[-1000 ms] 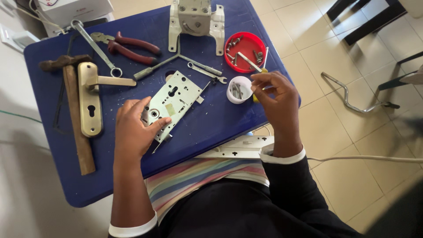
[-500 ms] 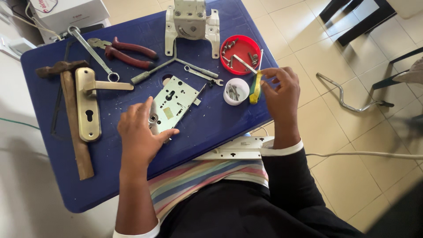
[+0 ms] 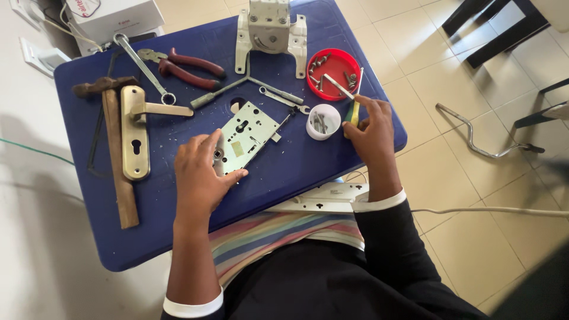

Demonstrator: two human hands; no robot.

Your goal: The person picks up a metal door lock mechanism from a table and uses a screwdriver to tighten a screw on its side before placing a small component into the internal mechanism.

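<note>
On the blue counter (image 3: 284,172), at the far left, a wooden-handled hammer (image 3: 118,160) lies beside a brass door handle plate (image 3: 135,131). Your left hand (image 3: 201,175) rests with fingers curled over the lower end of the silver mortise lock body (image 3: 246,136), pinning it flat mid-counter. Just right stands a small white cup (image 3: 323,121) of screws. Your right hand (image 3: 370,130) is closed around a yellow-handled screwdriver (image 3: 354,109), near the red dish (image 3: 333,74).
</note>
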